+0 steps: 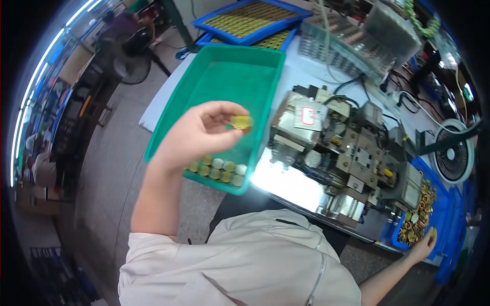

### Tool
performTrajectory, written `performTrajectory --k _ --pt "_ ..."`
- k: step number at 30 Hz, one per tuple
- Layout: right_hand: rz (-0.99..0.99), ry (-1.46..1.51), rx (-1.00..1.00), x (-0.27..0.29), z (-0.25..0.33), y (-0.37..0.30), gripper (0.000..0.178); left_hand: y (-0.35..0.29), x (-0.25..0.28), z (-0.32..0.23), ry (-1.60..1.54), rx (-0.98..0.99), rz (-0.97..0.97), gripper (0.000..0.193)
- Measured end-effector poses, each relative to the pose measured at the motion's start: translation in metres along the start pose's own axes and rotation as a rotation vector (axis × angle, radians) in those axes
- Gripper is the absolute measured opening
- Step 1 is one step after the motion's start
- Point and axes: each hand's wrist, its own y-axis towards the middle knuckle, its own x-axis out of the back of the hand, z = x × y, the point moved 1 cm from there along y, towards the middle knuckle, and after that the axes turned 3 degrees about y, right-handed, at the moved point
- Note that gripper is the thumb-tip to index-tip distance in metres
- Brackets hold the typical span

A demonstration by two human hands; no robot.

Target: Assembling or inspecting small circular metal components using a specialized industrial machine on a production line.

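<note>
My left hand is raised over the green tray, thumb and fingers pinched on a small round gold-coloured metal piece, blurred by motion. Below the wrist, in the tray's near end, several round gold and silvery pieces lie in rows. Far to the right, my right hand is at the near edge of a blue bin full of loose gold ring-like and round pieces. Its fingers look closed, with something yellowish at the tips that is too small to name.
A metal fixture machine with blocks and cables stands between tray and bin. Blue trays of gold parts are stacked at the back. A small white fan stands at right; a dark floor fan stands at left.
</note>
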Motion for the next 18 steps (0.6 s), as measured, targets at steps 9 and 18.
performTrajectory --k 9,18 --pt "-0.031 0.033 -0.111 -0.011 0.027 -0.017 0.048 -0.017 0.105 0.072 0.933 0.407 0.099 0.029" --pt "-0.026 0.208 -0.166 -0.009 0.018 -0.002 0.052 -0.015 0.099 0.073 0.846 0.577 0.271 0.024"
